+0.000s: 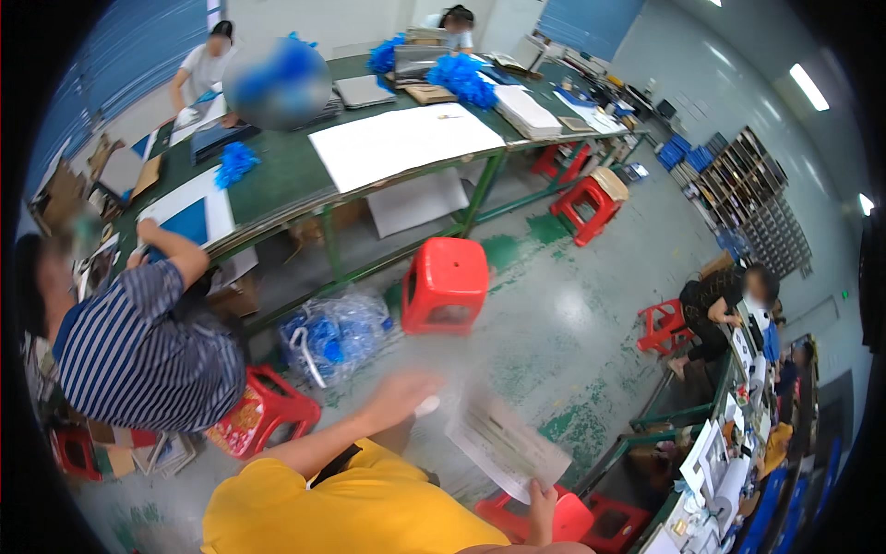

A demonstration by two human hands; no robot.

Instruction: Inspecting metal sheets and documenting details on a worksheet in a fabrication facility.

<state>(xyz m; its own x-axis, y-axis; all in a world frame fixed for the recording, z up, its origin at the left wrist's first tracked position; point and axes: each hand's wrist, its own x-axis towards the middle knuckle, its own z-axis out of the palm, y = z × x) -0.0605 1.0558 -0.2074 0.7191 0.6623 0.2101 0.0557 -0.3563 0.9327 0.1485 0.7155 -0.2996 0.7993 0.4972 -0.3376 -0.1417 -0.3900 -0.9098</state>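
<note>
Obs.: person in yellow cloth shirt [332, 512], near side, both hands in view. R hand [543, 503] pinches near right corner of a thin white printed paper sheet [512, 448], thumb on one face, other fingers mostly hidden behind. Sheet is held up over the grey floor w/ worn green patches [558, 305], extends far & left from R hand; far left part blurred, print n/legible. L hand [401, 397] extended, left of sheet, apart from it; image too blurred there, cannot tell if fingers are spread or pressed tog. Small white spot at L fingertips, unidentified.

Surroundings: red plastic stool [572, 519] just beside R hand; second red plastic stool, square-topped [448, 282], stands beyond L hand. To its left, clear plastic bag w/ blue contents [337, 332] on floor. Far side: long green-topped counter [277, 189], carrying large flat white sheet [406, 143] & shaggy bright-blue bundles [461, 81]. Left: co-worker in striped shirt [138, 346], seated on red stool w/ patterned top [263, 420], arm at counter.
</note>
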